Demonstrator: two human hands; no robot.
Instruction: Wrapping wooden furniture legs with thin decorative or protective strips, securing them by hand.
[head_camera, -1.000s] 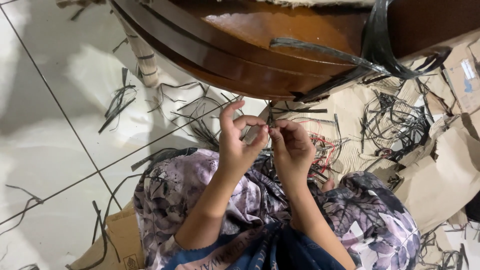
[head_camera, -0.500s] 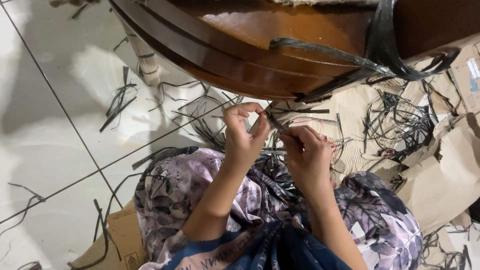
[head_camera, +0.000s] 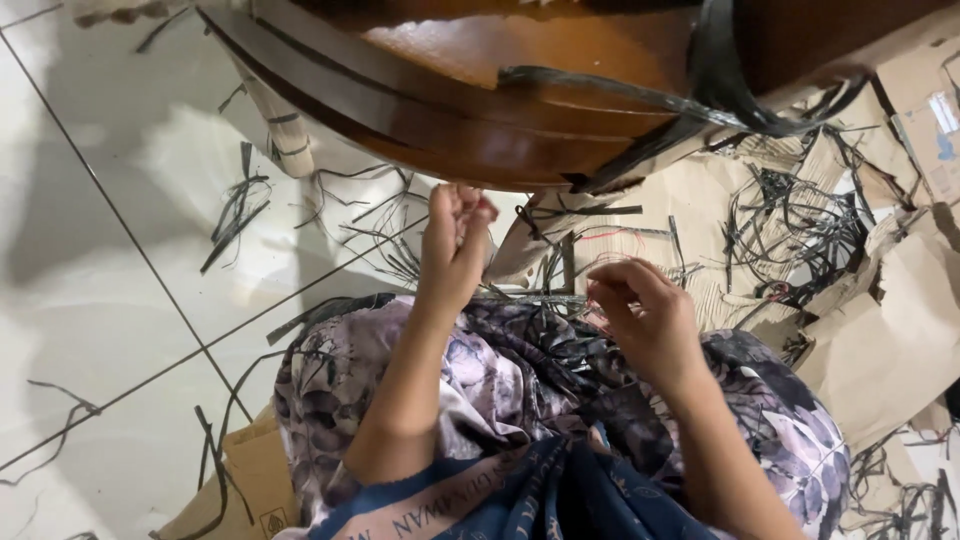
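The left hand (head_camera: 455, 235) is raised near the rim of the wooden chair (head_camera: 520, 110), fingers closed tight on what looks like a thin dark strand; the strand itself is too fine to trace. The right hand (head_camera: 640, 315) sits lower and to the right over the patterned lap cloth (head_camera: 520, 370), fingers curled and pinching, seemingly on the same strand. Its long axis would run between the hands, left hand at the farther end.

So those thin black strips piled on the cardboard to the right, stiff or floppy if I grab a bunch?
Probably floppy: the thin black strips lie curled and tangled on the cardboard. Likely very light, being narrow and flat. They may snag, so a bunch could drag neighbours along.
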